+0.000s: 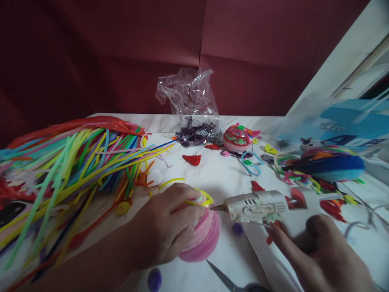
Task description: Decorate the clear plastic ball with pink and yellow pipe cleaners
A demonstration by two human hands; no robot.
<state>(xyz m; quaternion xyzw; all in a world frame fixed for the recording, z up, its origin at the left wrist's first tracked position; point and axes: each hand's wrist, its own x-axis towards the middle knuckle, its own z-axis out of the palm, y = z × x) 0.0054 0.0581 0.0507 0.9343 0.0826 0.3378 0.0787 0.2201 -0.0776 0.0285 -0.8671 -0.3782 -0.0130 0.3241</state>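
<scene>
My left hand (168, 229) is closed around a pink ball (206, 237) that looks wound with fuzzy pipe cleaner. A yellow pipe cleaner (206, 197) loops over the ball's top by my fingertips, its free end sticking out to the left. In my right hand (322, 253) is a white hot glue gun (258, 207), its surface stained. The metal nozzle points left, at or very near the ball's upper right side; I cannot tell whether it touches. A dark purple piece (238, 229) lies under the gun, and a similar purple oval (154, 279) lies below my left wrist.
Multicoloured pipe cleaners (75, 162) spill across the left side. Scissors (223, 275) lie at the front, blade toward the ball. Further back are a clear plastic bag (194, 101), a decorated pink ball (238, 138) and red coiled pieces (192, 159). A blue fuzzy piece (334, 167) lies right.
</scene>
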